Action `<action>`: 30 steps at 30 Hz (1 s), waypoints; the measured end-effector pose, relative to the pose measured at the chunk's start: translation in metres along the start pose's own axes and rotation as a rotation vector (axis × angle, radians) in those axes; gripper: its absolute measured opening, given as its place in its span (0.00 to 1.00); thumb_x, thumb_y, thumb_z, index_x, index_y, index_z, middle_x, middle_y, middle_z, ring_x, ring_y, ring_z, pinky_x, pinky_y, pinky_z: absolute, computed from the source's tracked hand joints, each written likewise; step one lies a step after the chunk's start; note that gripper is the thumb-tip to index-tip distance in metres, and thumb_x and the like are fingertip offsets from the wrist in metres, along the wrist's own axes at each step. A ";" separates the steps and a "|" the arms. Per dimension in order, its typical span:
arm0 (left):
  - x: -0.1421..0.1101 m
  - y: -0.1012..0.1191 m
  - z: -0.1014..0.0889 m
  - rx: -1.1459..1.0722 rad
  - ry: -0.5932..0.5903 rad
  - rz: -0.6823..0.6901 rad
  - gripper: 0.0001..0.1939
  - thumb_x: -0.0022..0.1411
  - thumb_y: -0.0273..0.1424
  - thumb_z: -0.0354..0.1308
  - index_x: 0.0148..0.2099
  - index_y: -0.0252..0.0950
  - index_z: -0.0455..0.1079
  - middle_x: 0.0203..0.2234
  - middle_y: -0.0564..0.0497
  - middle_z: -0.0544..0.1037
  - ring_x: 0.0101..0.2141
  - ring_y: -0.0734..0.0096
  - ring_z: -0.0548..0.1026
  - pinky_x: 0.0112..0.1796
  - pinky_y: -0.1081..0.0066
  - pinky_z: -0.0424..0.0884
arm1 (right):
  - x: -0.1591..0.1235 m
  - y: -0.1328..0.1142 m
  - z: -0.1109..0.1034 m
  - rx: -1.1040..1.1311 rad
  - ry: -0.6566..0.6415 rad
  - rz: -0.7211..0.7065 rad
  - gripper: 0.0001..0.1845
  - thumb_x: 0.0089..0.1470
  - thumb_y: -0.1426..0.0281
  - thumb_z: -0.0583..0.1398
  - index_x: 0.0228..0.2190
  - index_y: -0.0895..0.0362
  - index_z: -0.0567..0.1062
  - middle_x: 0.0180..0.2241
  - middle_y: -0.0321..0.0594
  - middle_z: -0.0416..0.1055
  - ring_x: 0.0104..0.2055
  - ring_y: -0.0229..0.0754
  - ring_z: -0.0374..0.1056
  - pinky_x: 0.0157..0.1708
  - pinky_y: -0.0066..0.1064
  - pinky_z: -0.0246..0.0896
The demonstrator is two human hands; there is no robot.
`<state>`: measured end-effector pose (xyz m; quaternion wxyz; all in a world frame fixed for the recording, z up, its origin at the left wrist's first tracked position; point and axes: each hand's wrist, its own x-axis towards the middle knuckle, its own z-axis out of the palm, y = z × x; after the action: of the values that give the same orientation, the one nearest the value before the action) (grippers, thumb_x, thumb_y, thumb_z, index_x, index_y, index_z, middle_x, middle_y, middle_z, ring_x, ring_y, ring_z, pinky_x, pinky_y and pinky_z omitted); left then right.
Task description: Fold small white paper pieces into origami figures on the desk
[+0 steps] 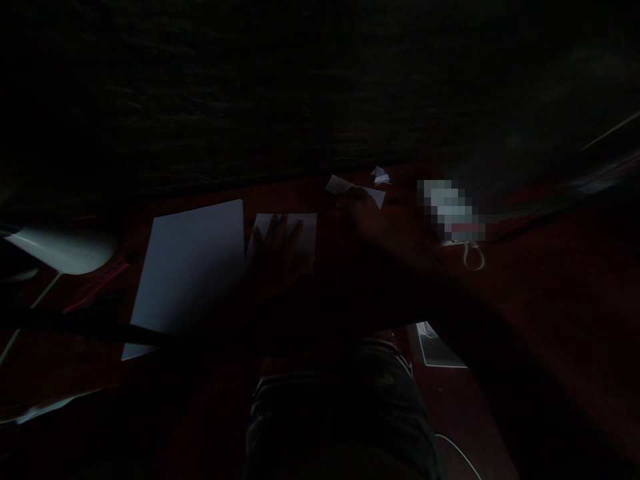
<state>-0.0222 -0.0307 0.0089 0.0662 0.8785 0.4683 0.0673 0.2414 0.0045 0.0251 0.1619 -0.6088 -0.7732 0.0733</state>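
Note:
The scene is very dark. My left hand (275, 250) lies flat with its fingers spread on a small white sheet of paper (305, 230) on a reddish-brown table (525, 280). My right hand (363, 213) reaches further out and touches a folded white piece of paper (337, 185); its fingers are too dark to make out. A large white sheet (193, 267) lies just left of my left hand.
A small crumpled white scrap (381, 175) sits at the far edge. A pale rounded object (65, 248) is at the left, with red thin items (97, 287) beside it. A white cord loop (473, 257) lies at the right. A paper (436, 347) hangs below the table edge.

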 end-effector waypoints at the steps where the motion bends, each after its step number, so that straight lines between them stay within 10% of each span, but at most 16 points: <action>1: 0.000 0.000 0.000 0.001 -0.011 -0.002 0.41 0.74 0.51 0.49 0.79 0.37 0.46 0.78 0.34 0.40 0.76 0.36 0.40 0.69 0.30 0.37 | -0.001 0.005 -0.002 0.005 0.008 0.036 0.14 0.67 0.73 0.56 0.49 0.58 0.80 0.52 0.51 0.75 0.56 0.53 0.69 0.56 0.43 0.66; 10: 0.000 -0.007 0.001 -0.047 0.002 0.028 0.41 0.74 0.53 0.48 0.79 0.37 0.47 0.78 0.35 0.42 0.76 0.36 0.40 0.69 0.30 0.37 | -0.003 0.009 0.003 0.018 0.063 0.001 0.15 0.67 0.72 0.55 0.47 0.53 0.80 0.51 0.49 0.77 0.56 0.55 0.70 0.57 0.47 0.66; 17: 0.006 -0.016 -0.016 -0.179 -0.020 0.299 0.34 0.71 0.51 0.55 0.72 0.39 0.63 0.73 0.40 0.59 0.73 0.42 0.55 0.71 0.42 0.50 | -0.009 0.026 0.001 0.141 0.300 0.052 0.10 0.66 0.70 0.58 0.45 0.57 0.78 0.49 0.52 0.76 0.52 0.56 0.71 0.54 0.50 0.68; 30: 0.024 -0.019 -0.009 -0.159 0.146 0.150 0.21 0.66 0.45 0.62 0.57 0.40 0.75 0.58 0.44 0.74 0.59 0.45 0.71 0.63 0.44 0.62 | -0.014 0.012 -0.004 0.145 0.234 0.070 0.10 0.66 0.72 0.59 0.45 0.58 0.80 0.49 0.53 0.76 0.54 0.56 0.70 0.56 0.46 0.65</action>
<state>-0.0261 0.0006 0.0156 0.0962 0.8957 0.3982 0.1727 0.2566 -0.0069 0.0231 0.2918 -0.6264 -0.7201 0.0632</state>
